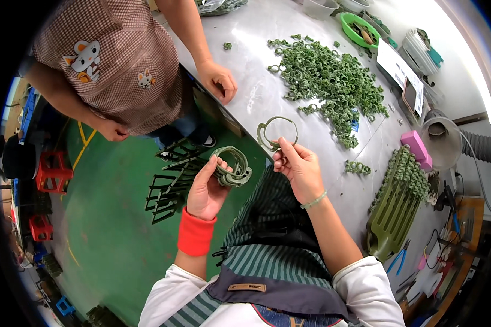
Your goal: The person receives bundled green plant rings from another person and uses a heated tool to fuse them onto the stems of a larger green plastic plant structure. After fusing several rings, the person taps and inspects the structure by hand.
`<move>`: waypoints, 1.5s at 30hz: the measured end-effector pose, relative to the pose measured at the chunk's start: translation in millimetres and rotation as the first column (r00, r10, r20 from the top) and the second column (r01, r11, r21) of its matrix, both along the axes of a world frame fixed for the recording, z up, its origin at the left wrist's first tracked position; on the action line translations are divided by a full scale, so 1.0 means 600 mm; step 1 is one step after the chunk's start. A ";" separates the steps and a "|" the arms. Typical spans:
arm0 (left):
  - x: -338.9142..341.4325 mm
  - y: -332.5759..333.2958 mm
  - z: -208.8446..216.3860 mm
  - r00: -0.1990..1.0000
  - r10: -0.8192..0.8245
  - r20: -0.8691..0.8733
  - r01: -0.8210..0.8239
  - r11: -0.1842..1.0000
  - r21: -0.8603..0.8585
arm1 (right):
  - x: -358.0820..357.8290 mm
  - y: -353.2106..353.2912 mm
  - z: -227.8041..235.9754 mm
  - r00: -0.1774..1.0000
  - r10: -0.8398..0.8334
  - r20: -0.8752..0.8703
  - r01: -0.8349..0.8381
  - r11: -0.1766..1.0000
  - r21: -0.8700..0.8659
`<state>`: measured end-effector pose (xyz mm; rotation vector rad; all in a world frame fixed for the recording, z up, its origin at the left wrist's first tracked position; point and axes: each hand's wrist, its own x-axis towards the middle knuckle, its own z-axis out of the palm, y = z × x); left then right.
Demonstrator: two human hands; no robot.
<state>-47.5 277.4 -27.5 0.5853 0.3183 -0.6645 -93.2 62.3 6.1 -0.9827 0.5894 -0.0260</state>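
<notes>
The left hand [206, 188] was curled around a small stack of green plastic rings [232, 167], thumb on top, held over the person's lap beside the counter [256, 92]. The right hand [299, 168] pinched a single green ring [277, 132] between thumb and fingertips, lifted just above the counter's edge. The ring's shape was thin and hard to make out. A heap of green pieces [332, 82] lay well beyond, with another person's hand [218, 80] resting on the counter.

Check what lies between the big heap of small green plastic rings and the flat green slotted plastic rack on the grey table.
Head view: a small ring cluster between heap and rack; otherwise bare table.
</notes>
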 end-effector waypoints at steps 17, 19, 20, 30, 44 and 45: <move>-0.008 -0.036 0.021 0.994 -0.061 0.090 0.062 0.998 -0.003 | -0.038 -0.010 0.002 0.997 0.030 0.072 -0.021 0.993 -0.115; -0.010 -0.041 0.024 0.992 -0.033 0.119 0.041 0.998 -0.057 | -0.042 -0.009 0.006 0.996 -0.015 0.091 0.033 0.979 -0.202; -0.012 -0.040 0.025 0.992 -0.027 0.120 0.033 0.998 -0.049 | -0.046 -0.008 0.007 0.994 -0.020 0.110 0.043 0.976 -0.212; -0.025 -0.056 0.058 0.883 -0.130 0.451 0.001 0.961 0.275 | -0.072 -0.003 0.010 0.992 -0.008 0.125 0.053 0.932 -0.360; -0.012 -0.043 0.025 0.985 -0.058 0.164 0.062 0.998 -0.016 | -0.094 -0.008 0.011 0.989 -0.046 0.144 0.094 0.933 -0.349; -0.012 -0.043 0.023 0.985 -0.065 0.158 0.068 0.998 -0.014 | -0.096 -0.009 0.009 0.989 -0.052 0.137 0.099 0.928 -0.359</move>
